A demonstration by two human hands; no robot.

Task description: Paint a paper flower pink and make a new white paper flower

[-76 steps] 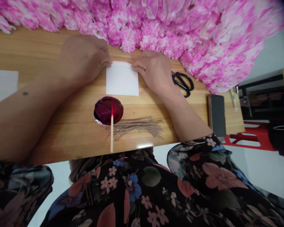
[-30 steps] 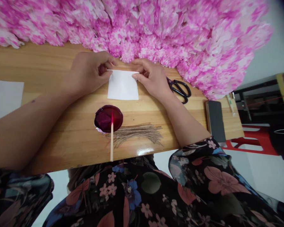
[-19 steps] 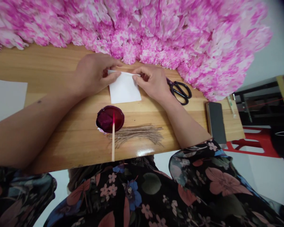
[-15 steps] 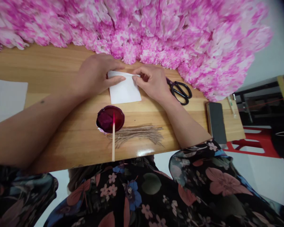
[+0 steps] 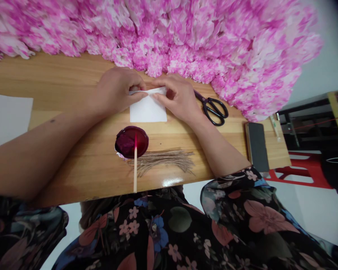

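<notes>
1. White paper square point(image 5: 148, 111) is what both hands are on, it lies flat on the wooden table point(image 5: 73, 157) past the dye dish, with only its far edge lifted
2. Nearest the table's front edge: a thin wooden stick point(image 5: 135, 168) with a pink tip resting over a small round dish of dark red dye point(image 5: 131, 141), and a bundle of brown twine strands point(image 5: 163, 159) just beside it on the right
3. Left hand point(image 5: 116, 90) pinches the far left corner of the paper between thumb and fingers
4. Right hand point(image 5: 178, 97) pinches the far edge too, fingertips nearly meeting the left ones, so a narrow strip is folded up
5. Black scissors point(image 5: 212, 108) lie just right of the right hand, a dark phone point(image 5: 256, 141) further right, another white sheet point(image 5: 8, 118) at far left
6. Behind it all, a big heap of pink and white paper flowers point(image 5: 186, 37) along the far side of the table
</notes>
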